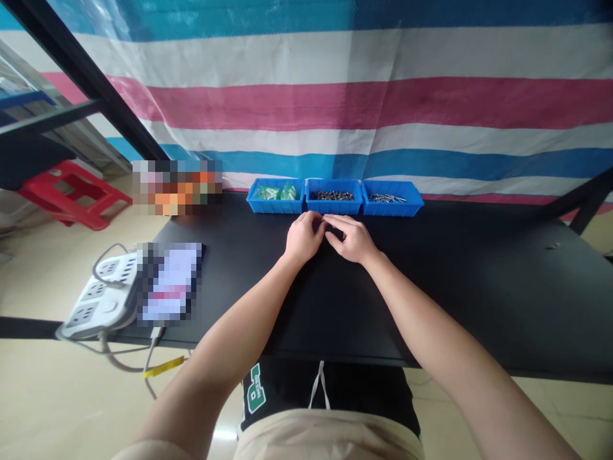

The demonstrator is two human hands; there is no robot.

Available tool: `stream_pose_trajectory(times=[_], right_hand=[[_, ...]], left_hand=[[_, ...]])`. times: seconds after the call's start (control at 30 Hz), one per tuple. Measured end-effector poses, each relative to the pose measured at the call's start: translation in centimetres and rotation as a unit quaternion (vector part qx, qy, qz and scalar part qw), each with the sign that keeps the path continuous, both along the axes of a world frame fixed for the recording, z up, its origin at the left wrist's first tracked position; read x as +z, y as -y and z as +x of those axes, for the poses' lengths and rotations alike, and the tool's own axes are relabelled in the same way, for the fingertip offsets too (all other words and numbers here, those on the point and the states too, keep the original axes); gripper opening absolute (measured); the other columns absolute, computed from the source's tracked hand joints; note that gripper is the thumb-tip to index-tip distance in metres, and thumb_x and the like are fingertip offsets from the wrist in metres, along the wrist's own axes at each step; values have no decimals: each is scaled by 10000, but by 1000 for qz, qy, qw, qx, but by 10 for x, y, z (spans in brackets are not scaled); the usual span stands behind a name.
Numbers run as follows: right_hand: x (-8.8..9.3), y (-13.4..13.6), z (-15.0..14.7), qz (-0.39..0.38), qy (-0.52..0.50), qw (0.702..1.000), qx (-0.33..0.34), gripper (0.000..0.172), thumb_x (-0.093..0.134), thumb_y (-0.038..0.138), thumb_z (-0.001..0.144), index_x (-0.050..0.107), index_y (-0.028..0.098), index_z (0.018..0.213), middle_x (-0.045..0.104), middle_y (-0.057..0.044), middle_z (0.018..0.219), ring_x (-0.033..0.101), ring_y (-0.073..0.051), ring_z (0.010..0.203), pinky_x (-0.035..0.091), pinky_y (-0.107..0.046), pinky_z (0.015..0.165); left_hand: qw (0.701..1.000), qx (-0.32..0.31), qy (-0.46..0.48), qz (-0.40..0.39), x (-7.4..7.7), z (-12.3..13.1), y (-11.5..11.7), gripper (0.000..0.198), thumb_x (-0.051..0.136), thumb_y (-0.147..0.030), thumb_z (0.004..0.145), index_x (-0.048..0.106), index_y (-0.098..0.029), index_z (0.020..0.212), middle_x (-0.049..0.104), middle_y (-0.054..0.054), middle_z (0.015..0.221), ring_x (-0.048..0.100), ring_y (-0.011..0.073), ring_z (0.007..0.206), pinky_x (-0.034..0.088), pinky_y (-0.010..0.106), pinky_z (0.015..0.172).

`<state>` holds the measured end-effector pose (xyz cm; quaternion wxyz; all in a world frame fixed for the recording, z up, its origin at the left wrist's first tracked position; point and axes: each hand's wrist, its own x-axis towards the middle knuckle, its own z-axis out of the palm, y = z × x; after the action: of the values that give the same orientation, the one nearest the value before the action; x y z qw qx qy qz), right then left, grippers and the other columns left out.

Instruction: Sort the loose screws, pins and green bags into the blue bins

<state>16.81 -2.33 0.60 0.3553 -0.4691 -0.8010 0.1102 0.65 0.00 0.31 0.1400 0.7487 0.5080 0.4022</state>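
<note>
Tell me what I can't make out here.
Head view: anything between the left hand and right hand, hidden by the hands.
Head view: the flat object and orange shape, blurred by pixelation.
Head view: small bits on the table, too small to identify.
Head view: pieces in the middle blue bin, too small to identify.

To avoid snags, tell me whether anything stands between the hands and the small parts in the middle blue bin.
Only the front wall of the middle blue bin stands between the small parts and the left hand and right hand; nothing else visible does.
</note>
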Motion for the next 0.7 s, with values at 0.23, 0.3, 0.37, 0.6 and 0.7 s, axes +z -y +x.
stream_pose_trajectory(times=[0.23, 0.3, 0.37, 0.6, 0.7], right_hand=[[-7, -5, 2, 49, -37, 998, 25, 414, 572, 246, 849, 657, 201, 1252, 663, -73, 1287, 628, -257, 1176, 550, -448, 969], [-9, -6, 2, 62, -47, 996, 36, 416, 581, 240, 841, 658, 192, 1248, 667, -83, 1279, 638, -263, 1156, 563, -451, 945], [-10, -7, 3, 69, -54, 995, 43, 421, 584, 240, 838, 656, 179, 1248, 670, -93, 1271, 642, -262, 1144, 572, -448, 928], [-8, -5, 4, 61, -56, 995, 49, 452, 590, 252, 825, 642, 184, 1268, 670, -91, 1272, 638, -269, 1139, 581, -458, 891], [-8, -5, 3, 53, -52, 996, 47, 461, 585, 256, 825, 637, 185, 1277, 663, -90, 1284, 635, -273, 1146, 580, -460, 887]], left_hand=[[1000, 5, -7, 5, -1, 0, -1, 70, 596, -232, 867, 617, -187, 915, 692, 57, 923, 639, 176, 796, 506, 295, 726], [1000, 8, -8, 2, -1, 0, -1, 65, 595, -231, 867, 616, -189, 912, 693, 56, 922, 639, 175, 795, 506, 293, 727], [1000, 7, -7, 0, -1, 0, 0, 59, 595, -229, 866, 615, -188, 904, 692, 56, 917, 638, 175, 788, 503, 292, 720], [1000, 1, 1, -1, -1, 0, 0, 62, 598, -234, 865, 613, -185, 900, 687, 57, 908, 632, 172, 776, 498, 286, 699], [1000, 0, 1, -3, -1, 0, -1, 62, 597, -234, 863, 613, -185, 897, 684, 56, 904, 630, 170, 774, 499, 282, 691]])
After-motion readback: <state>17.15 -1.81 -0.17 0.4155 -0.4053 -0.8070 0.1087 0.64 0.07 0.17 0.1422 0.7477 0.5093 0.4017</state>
